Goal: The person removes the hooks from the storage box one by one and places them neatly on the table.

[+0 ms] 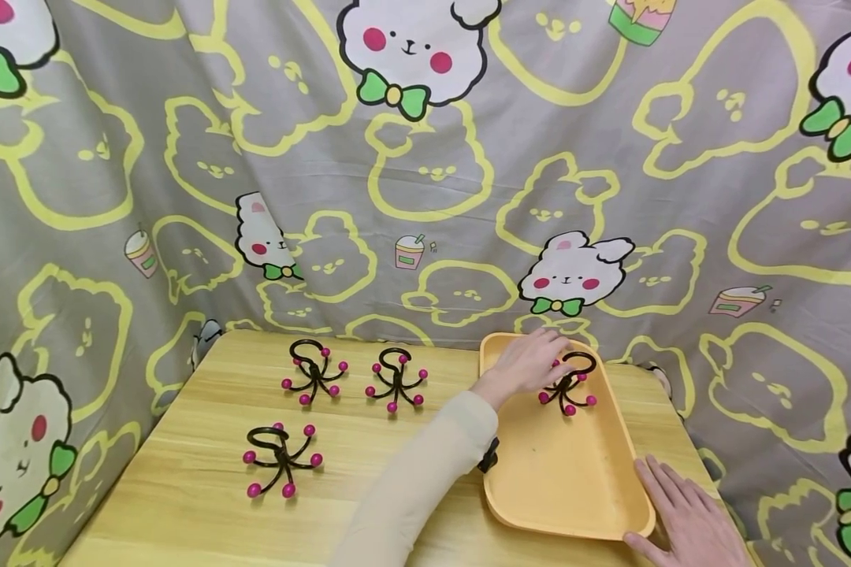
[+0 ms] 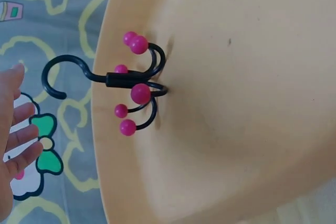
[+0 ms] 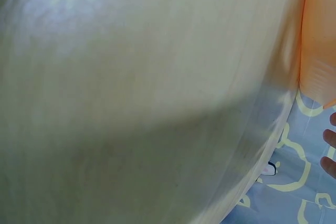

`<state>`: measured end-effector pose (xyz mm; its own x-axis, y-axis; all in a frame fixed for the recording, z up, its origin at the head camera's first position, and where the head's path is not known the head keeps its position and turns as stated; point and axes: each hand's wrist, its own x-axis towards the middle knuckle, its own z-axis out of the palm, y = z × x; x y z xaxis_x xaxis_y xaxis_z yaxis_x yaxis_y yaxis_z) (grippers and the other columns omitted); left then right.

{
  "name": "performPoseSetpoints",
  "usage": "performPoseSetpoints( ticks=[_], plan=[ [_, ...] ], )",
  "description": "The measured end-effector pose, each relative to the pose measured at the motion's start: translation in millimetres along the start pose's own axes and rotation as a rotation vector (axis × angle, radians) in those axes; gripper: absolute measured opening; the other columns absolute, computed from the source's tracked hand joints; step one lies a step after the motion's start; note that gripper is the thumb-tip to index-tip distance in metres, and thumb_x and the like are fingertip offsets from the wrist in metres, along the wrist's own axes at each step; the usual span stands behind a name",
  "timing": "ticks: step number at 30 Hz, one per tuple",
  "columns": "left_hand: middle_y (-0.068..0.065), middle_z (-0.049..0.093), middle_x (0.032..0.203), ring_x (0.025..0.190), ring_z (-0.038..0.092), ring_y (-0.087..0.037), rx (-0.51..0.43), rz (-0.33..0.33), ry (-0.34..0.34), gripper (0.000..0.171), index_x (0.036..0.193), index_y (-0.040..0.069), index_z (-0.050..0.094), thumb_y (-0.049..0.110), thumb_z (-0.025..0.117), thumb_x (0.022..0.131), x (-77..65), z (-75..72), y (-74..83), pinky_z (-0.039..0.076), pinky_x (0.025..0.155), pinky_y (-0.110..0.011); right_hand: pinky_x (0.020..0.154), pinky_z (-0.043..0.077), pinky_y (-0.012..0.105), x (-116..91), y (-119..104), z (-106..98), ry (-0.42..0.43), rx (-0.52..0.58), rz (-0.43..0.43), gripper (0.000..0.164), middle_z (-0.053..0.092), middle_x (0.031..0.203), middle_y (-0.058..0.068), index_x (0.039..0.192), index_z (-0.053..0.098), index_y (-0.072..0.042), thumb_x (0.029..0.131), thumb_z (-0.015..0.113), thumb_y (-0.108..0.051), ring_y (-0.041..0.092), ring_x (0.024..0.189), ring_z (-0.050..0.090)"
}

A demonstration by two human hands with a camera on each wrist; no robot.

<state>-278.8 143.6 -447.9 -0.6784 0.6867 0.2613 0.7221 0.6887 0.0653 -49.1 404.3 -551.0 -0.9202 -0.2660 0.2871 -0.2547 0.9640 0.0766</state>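
Observation:
My left hand [image 1: 526,364] is over the far part of the yellow-orange tray [image 1: 560,488], with its fingers straight and holding nothing. Just right of it, a black multi-prong hanging hook [image 1: 566,386] with pink ball tips stands inside the tray. In the left wrist view the same hook [image 2: 131,80] is apart from the fingers [image 2: 23,135], its curved end pointing toward them. My right hand [image 1: 695,516] touches the tray's near right corner with extended fingers, the thumb at the front edge.
Three more such hooks stand on the wooden table left of the tray: one hook [image 1: 315,375] at the back left, another hook [image 1: 397,382] beside it, and a nearer hook [image 1: 282,461]. A patterned curtain [image 1: 432,197] hangs behind the table.

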Motion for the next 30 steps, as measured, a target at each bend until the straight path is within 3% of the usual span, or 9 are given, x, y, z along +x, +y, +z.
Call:
performPoseSetpoints(
  ticks=[3, 11, 21, 30],
  plan=[
    [0.01, 0.062, 0.146, 0.136, 0.058, -0.008, -0.013, -0.028, -0.027, 0.046, 0.145, 0.03, 0.059, 0.056, 0.05, 0.108, 6.3, 3.6, 3.7, 0.055, 0.102, -0.021, 0.101, 0.047, 0.052, -1, 1, -1, -0.012, 0.002, 0.007, 0.112, 0.063, 0.147, 0.015, 0.165, 0.037, -0.023, 0.075, 0.076, -0.077, 0.033, 0.128, 0.06],
    [0.012, 0.064, 0.145, 0.129, 0.061, -0.008, -0.039, -0.039, -0.086, 0.05, 0.152, 0.035, 0.054, 0.056, 0.051, 0.107, 17.2, 16.1, 13.7, 0.056, 0.098, -0.023, 0.099, 0.047, 0.05, -2, 5, -1, 0.02, -0.001, -0.012, 0.113, 0.064, 0.144, 0.015, 0.164, 0.038, -0.022, 0.074, 0.078, -0.076, 0.033, 0.126, 0.06],
    [0.015, 0.066, 0.142, 0.117, 0.061, -0.007, -0.007, -0.044, -0.063, 0.046, 0.15, 0.037, 0.056, 0.053, 0.055, 0.107, 20.0, 19.6, 16.5, 0.055, 0.092, -0.021, 0.1, 0.042, 0.046, 1, 4, -1, 0.047, 0.0, -0.032, 0.108, 0.065, 0.144, 0.014, 0.16, 0.045, -0.02, 0.074, 0.077, -0.077, 0.032, 0.127, 0.059],
    [0.015, 0.063, 0.146, 0.126, 0.062, -0.006, -0.016, -0.039, -0.082, 0.042, 0.148, 0.038, 0.056, 0.044, 0.061, 0.106, 20.5, 21.0, 19.7, 0.057, 0.097, -0.022, 0.101, 0.04, 0.045, 1, 4, 1, 0.051, 0.006, -0.038, 0.11, 0.064, 0.145, 0.014, 0.162, 0.043, -0.019, 0.074, 0.077, -0.076, 0.032, 0.127, 0.058]
  ],
)
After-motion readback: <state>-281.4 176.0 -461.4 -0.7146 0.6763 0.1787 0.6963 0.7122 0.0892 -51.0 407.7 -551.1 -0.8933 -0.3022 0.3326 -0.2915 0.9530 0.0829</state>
